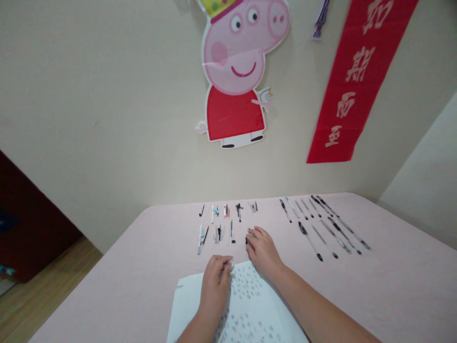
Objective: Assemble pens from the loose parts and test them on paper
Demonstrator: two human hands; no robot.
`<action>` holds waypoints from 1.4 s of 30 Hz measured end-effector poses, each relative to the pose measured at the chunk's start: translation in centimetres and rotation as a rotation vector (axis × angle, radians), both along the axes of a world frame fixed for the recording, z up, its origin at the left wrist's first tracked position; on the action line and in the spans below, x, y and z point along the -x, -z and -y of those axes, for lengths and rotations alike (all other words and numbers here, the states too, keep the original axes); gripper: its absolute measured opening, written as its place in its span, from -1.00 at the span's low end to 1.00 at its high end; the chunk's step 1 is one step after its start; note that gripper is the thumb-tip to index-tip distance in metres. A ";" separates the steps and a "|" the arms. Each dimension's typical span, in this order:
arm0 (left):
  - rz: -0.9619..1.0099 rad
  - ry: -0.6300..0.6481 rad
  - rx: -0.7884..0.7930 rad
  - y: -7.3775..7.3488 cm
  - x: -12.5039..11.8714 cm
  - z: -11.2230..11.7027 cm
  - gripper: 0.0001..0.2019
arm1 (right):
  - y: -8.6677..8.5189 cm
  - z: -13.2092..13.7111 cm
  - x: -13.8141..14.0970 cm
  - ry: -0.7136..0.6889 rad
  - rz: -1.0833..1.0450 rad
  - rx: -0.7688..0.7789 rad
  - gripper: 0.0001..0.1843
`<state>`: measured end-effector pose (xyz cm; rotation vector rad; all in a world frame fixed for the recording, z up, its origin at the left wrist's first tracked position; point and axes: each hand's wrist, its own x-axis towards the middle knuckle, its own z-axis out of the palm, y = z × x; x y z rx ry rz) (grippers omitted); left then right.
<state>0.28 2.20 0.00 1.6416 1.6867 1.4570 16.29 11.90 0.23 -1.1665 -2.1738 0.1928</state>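
Observation:
My left hand (216,277) rests over the top of a sheet of paper (189,297) with rows of dark handwriting. Its thumb and fingers are pinched together; a small, clear sliver shows at the tips, too little to name. My right hand (263,248) lies just past the paper's far edge, fingers curled down over small dark pen parts (246,241) that are mostly hidden beneath them. Left of those fingers lie a black refill (231,229) and other pen parts (218,233) in small groups. A pale blue-white pen barrel (199,239) lies further left.
Another row of small pen-part groups (239,212) lies near the wall. On the right are several whole pens (310,241) in two slanted rows. The pink table (117,286) meets a wall with a cartoon pig cutout (235,114) and a red banner (335,114).

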 end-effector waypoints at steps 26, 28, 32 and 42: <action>-0.006 0.012 0.001 0.1 0.0 0.0 -0.81 | -0.1 -0.1 0.3 -0.181 0.012 -0.053 -0.77; -0.002 0.012 0.001 0.0 0.0 0.0 -0.81 | -0.2 -0.1 0.3 -0.203 0.009 -0.062 -0.76; 0.025 0.008 0.005 -0.2 -0.1 0.0 -0.81 | -0.5 0.1 0.3 -0.232 -0.063 -0.044 -0.79; 0.043 -0.014 0.000 0.2 0.1 -0.2 -0.82 | -1.4 1.4 0.9 -0.398 -0.500 0.238 -0.80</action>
